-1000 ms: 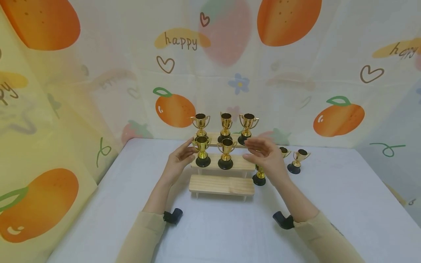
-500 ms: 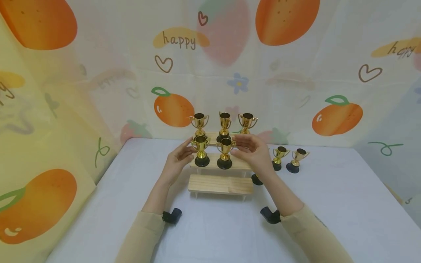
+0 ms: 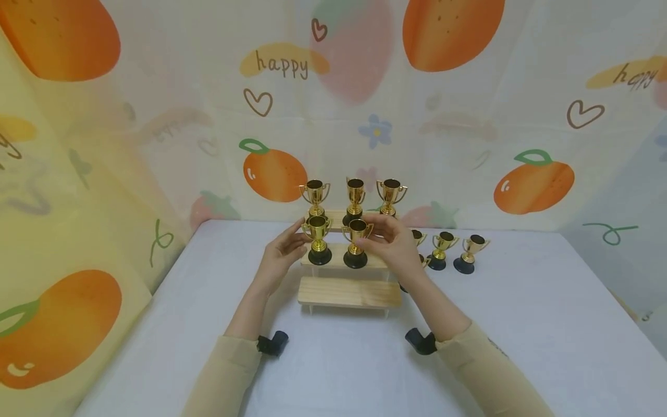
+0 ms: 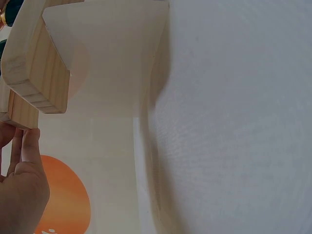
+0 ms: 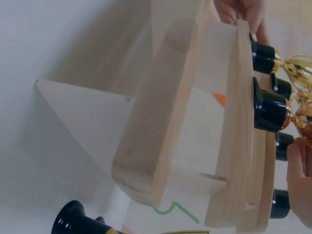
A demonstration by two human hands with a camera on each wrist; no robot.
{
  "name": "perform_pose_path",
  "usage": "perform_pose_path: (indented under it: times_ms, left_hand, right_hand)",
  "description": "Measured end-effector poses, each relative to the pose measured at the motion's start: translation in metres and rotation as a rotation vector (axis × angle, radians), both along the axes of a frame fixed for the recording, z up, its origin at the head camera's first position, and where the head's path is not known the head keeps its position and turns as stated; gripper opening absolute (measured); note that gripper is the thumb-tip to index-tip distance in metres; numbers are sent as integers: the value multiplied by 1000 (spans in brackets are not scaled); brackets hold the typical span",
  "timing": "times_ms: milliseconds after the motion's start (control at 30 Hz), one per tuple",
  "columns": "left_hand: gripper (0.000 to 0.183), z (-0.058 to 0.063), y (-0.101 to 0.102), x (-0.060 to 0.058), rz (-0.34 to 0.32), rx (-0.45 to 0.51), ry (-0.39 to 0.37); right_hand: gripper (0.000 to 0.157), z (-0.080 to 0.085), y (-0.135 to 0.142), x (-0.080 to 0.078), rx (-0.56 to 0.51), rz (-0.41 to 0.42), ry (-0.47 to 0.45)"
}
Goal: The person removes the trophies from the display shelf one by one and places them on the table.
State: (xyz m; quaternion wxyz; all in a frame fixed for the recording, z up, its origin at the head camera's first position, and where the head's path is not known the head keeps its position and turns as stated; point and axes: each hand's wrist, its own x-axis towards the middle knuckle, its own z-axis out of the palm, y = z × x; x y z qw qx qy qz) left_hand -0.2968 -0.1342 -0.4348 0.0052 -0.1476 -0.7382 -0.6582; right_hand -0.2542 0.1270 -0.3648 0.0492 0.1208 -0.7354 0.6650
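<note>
Curving toward the wooden stand from the left, the person's left hand (image 3: 278, 260) has its grip apart, thumb and fingertips separate, just beside the first trophy (image 3: 317, 227). Whether a fingertip touches that trophy's handle cannot be told. The first trophy stands upright on its black base at the left of the middle tier (image 3: 337, 258). Behind, three back trophies (image 3: 355, 190) stand in a row on the top tier (image 3: 336, 219); in front, the bottom tier (image 3: 346, 291) sits lowest, above the white surface (image 3: 312, 370). Next along the middle tier, also upright with its base on the wood, comes the second trophy (image 3: 358, 228). The grip of the right hand (image 3: 393, 246) is clamped on it, thumb across the front and fingers behind the cup. Farther right, two partly hidden trophies (image 3: 417, 235) show around the right hand and forearm. Past them, the gold trophy (image 3: 443, 243) and the rightmost trophy (image 3: 471, 249) stand upright on the surface, near each other.
</note>
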Motion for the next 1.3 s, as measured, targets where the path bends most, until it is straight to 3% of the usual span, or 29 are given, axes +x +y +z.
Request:
perform_pose_path:
  times_ms: [1300]
  left_hand:
    - [64,0,1,1,19,-33,11]
  right_hand:
    - [43,-3,-9,1,-24,-46,-12]
